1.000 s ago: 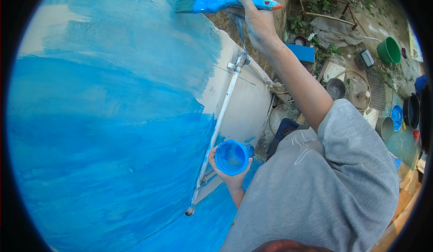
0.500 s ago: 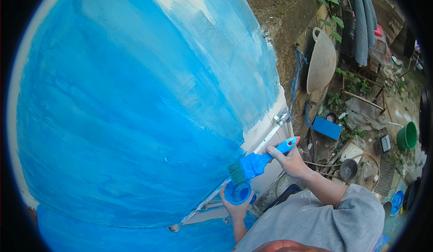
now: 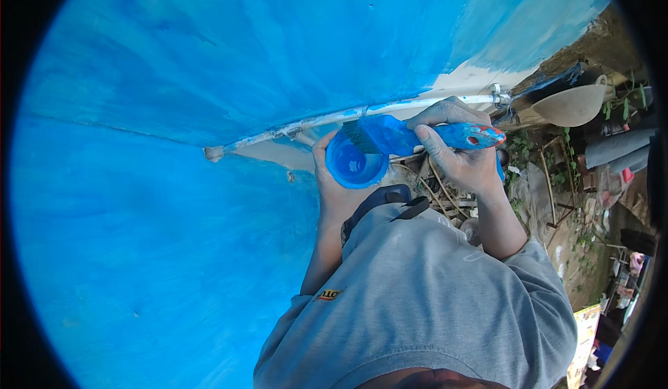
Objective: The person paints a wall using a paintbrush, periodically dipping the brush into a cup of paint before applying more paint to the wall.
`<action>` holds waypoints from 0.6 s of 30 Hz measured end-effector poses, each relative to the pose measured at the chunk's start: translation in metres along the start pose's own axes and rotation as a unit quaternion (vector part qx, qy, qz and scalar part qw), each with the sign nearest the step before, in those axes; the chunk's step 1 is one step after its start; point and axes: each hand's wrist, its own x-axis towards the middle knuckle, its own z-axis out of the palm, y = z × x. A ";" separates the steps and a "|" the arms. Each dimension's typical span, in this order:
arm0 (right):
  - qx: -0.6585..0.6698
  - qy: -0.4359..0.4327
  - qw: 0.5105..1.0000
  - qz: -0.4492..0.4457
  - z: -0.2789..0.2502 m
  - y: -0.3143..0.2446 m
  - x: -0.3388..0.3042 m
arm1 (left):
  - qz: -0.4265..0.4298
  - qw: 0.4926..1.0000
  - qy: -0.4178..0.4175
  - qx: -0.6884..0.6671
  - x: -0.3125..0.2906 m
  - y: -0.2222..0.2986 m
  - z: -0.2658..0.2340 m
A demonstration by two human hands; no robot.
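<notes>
A small blue plastic tub with a little blue paint in the bottom is held up by my left hand, whose fingers curl around its outer side. My right hand grips a wide paintbrush by its blue-smeared handle, which shows red near the end. The brush lies nearly level, and its dark, paint-wet bristles are over the tub's upper right rim. Behind both hands spreads a wall coated in streaky blue paint.
A white pipe runs along the wall to a tap on the right. Beyond it hangs a pale wok-like pan. Another blue wall meets the first at a corner on the left. Rods, plants and clutter lie at the right.
The view has swung toward the wall corner and my body. The brush has turned more level, its bristles now over the tub's rim. Both hands keep their holds.
</notes>
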 end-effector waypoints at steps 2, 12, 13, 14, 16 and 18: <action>-0.034 -0.044 0.998 -0.030 0.018 -0.002 0.002 | -0.007 1.000 0.026 0.011 -0.007 -0.002 -0.014; -0.068 -0.173 0.978 -0.093 0.083 -0.012 0.005 | 0.001 0.997 0.074 0.010 -0.037 -0.019 -0.060; -0.067 -0.183 0.975 -0.103 0.088 -0.013 0.006 | -0.006 0.997 0.073 0.004 -0.038 -0.019 -0.063; -0.067 -0.193 0.973 -0.110 0.095 -0.014 0.006 | -0.005 0.997 0.077 0.001 -0.038 -0.021 -0.067; -0.054 -0.211 0.969 -0.118 0.101 -0.018 0.006 | -0.007 0.996 0.083 -0.006 -0.039 -0.022 -0.071; -0.032 -0.230 0.963 -0.138 0.104 -0.023 0.007 | 0.000 0.995 0.095 0.008 -0.038 -0.023 -0.077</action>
